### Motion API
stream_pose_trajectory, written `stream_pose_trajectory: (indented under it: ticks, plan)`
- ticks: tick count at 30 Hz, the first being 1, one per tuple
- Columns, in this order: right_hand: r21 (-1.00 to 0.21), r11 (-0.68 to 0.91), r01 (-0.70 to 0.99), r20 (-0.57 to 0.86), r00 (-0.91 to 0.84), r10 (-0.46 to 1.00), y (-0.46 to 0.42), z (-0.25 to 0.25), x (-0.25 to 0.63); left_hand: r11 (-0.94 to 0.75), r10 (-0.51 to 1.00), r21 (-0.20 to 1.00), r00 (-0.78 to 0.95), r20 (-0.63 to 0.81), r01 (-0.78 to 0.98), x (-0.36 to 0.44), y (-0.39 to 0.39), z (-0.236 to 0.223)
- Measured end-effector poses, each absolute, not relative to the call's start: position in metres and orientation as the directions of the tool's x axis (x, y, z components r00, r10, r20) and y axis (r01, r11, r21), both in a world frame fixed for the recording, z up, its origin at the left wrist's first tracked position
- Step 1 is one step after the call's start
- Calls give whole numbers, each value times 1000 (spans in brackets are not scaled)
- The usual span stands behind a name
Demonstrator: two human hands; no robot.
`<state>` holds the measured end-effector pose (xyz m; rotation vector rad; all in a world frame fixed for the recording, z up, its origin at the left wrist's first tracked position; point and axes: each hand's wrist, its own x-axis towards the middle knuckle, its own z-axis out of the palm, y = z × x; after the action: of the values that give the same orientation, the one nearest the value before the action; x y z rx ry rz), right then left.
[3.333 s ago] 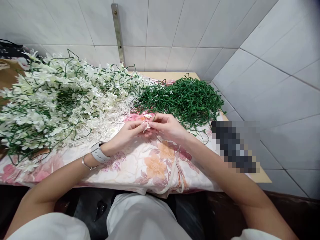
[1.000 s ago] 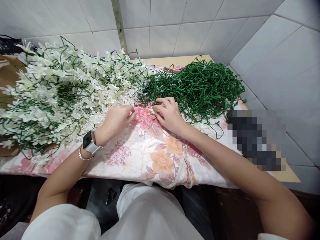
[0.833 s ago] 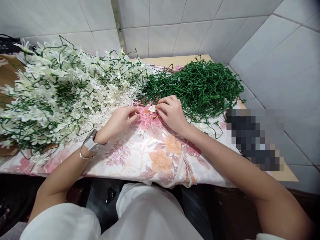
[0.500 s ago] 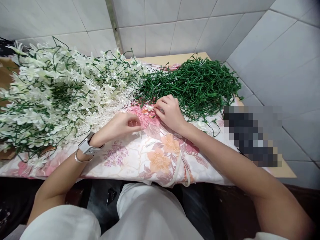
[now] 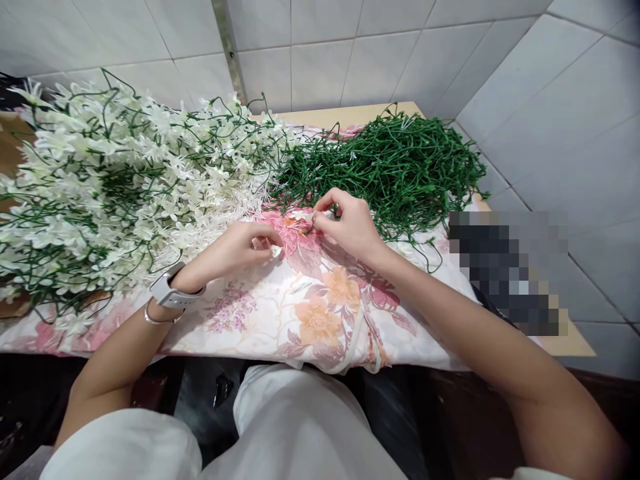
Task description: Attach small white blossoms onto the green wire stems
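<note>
Over the floral cloth (image 5: 320, 320), my left hand (image 5: 235, 250) is closed in a pinch, with a small white petal piece (image 5: 276, 251) showing at its fingertips. My right hand (image 5: 350, 223) pinches the end of a small white artificial flower (image 5: 302, 215) just above a printed pink blossom. Beyond my left hand spreads a big heap of white artificial flowers (image 5: 165, 167) with green stems. A tangled pile of bare green plastic stems (image 5: 415, 167) lies behind my right hand. White thin strands (image 5: 250, 197) stick out between the two heaps.
A pixelated dark object (image 5: 505, 273) lies at the table's right side. Bare board (image 5: 575, 343) shows at the right corner. Tiled wall (image 5: 325, 73) closes off the back and right. Brown cardboard (image 5: 15, 153) stands at the far left.
My right hand has shifted slightly right, drawing the white flower a little that way. At my left fingertips the white petal piece now shows more clearly, and that hand has moved slightly left.
</note>
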<state>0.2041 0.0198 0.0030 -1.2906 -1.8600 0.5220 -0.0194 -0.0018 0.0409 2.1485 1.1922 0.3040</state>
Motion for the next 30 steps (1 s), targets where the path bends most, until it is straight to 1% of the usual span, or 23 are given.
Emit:
stream_pose_trajectory:
  ticks: [2,5,6,10,12,14,20,24,30]
  plan:
    - [-720,399,568,352,-197,915,18,8,207,-302,853,704,512,-101,642,-19,-1,40]
    - [-703,454,548,311,-337,889,18,12,213,-183,883,792,451,-128,583,-18,-1,41]
    - [-668,485,565,302,-389,870,19,12,214,-154,888,812,439,-136,563,-17,-1,41]
    - [-430,585,688,268,-521,810,24,4,218,-59,897,864,407,-174,500,-18,1,39]
    - [-378,601,704,240,-552,798,24,1,218,-8,901,876,383,-203,481,-19,2,37]
    - [-369,612,700,213,-577,789,23,0,219,30,902,887,370,-223,460,-18,3,36]
    - [-439,570,694,168,-560,811,17,14,220,134,892,926,364,-268,353,-13,2,39]
    - [-396,536,745,176,-511,841,16,19,221,180,873,927,380,-305,330,-13,1,45]
    - [-339,631,698,171,-614,771,15,11,220,249,835,944,445,-323,217,-19,1,41]
